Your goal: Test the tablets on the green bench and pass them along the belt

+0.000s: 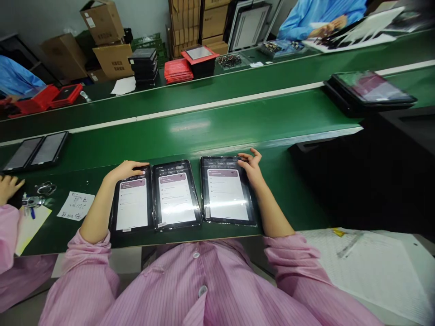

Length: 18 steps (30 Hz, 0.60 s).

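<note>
Three tablets with lit screens lie in a row on the green bench before me. My left hand (128,171) rests over the top of the left tablet (133,206), fingers stretched across its upper edge. Close beside that one lies the middle tablet (175,194), which neither hand touches. At the top right corner of the right tablet (226,194), my right hand (250,166) has its fingers apart, with the thumb or a finger near the screen. All three screens show a similar page with a purple banner, and shiny film edges show around them.
A handwritten note (76,205) lies left, near a co-worker's hand (9,188). Two tablets (36,151) sit farther left. A black box (367,176) stands at right, with stacked tablets (370,88) behind. Across the green belt (190,129) are red cases (178,71) and people in blue sleeves.
</note>
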### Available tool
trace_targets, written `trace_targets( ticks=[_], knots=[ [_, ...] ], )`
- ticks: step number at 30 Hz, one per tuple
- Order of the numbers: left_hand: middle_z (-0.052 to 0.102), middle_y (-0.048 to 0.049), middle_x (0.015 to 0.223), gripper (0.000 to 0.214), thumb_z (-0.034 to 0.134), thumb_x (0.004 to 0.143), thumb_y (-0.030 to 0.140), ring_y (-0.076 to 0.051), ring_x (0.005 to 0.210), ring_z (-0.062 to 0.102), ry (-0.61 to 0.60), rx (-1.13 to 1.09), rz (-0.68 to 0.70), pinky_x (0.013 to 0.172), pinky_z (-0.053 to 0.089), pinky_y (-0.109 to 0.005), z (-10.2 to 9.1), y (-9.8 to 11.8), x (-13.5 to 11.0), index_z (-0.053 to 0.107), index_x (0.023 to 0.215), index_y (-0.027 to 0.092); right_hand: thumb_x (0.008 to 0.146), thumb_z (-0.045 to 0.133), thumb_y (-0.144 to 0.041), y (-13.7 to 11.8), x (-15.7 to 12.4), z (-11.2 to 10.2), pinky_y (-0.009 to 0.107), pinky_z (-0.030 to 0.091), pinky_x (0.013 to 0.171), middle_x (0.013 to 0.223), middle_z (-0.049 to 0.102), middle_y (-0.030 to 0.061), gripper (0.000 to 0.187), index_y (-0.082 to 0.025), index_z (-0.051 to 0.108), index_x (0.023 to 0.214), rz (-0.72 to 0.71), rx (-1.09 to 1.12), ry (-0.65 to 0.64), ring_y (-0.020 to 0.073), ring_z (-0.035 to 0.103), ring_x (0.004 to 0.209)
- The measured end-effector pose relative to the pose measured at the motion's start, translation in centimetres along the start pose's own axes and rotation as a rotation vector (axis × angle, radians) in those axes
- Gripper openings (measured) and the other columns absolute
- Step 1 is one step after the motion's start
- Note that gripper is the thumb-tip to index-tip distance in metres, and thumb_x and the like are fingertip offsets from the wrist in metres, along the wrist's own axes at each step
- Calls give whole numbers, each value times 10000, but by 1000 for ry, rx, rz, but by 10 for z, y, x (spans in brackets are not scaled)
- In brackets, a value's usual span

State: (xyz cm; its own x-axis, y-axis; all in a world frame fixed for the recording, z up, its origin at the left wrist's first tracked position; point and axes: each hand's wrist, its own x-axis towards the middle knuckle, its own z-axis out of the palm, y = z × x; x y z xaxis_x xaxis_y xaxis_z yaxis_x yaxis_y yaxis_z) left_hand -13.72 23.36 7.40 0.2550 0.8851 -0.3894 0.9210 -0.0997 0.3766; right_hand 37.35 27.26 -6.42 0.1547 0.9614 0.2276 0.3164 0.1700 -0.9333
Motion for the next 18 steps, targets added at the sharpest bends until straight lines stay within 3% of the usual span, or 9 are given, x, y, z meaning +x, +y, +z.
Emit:
trace_targets(
  ticks=[3,6,8,11,14,18],
  knots=[
    [551,-50,1480,569,439,954,565,-316,1369,499,214,3,8,1190,191,-621,9,4,-30,494,1472,336,892,471,-451,-42,-39,-10,530,434,1041,1342,529,142,619,-267,318,1463,-120,-208,-45,296,509,1254],
    [650,-48,1369,478,396,986,539,-273,1290,571,424,-46,51,1216,138,-610,33,-1,-79,629,1344,325,943,489,-499,-94,-108,-3,634,331,1082,1463,463,160,571,-314,419,1479,-294,-625,-253,381,412,1351],
    [736,-37,1207,443,397,983,532,-254,1181,635,454,-126,96,1233,133,-573,56,-7,-111,740,1160,317,943,517,-537,-123,-154,11,721,254,1068,1559,370,172,581,-376,430,1494,-388,-851,-376,448,339,1404],
    [772,-21,1087,383,440,954,538,-305,1154,621,394,-130,100,1212,-33,-641,91,-15,-145,776,1037,376,848,603,-675,-148,-199,35,742,202,1064,1580,367,180,711,-433,432,1495,-465,-998,-534,481,334,1410],
    [775,3,1090,301,500,936,520,-339,1192,571,270,-63,130,1168,-166,-645,109,-20,-156,758,1070,442,782,595,-770,-160,-204,51,733,197,1061,1531,451,195,788,-444,448,1484,-416,-1080,-629,485,416,1351],
    [750,3,1173,360,435,978,453,-320,1252,517,263,41,159,1155,-192,-638,102,-20,-135,700,1220,425,826,568,-740,-169,-168,74,720,214,1054,1513,468,221,770,-429,406,1510,-339,-1160,-706,480,416,1356]
  ],
)
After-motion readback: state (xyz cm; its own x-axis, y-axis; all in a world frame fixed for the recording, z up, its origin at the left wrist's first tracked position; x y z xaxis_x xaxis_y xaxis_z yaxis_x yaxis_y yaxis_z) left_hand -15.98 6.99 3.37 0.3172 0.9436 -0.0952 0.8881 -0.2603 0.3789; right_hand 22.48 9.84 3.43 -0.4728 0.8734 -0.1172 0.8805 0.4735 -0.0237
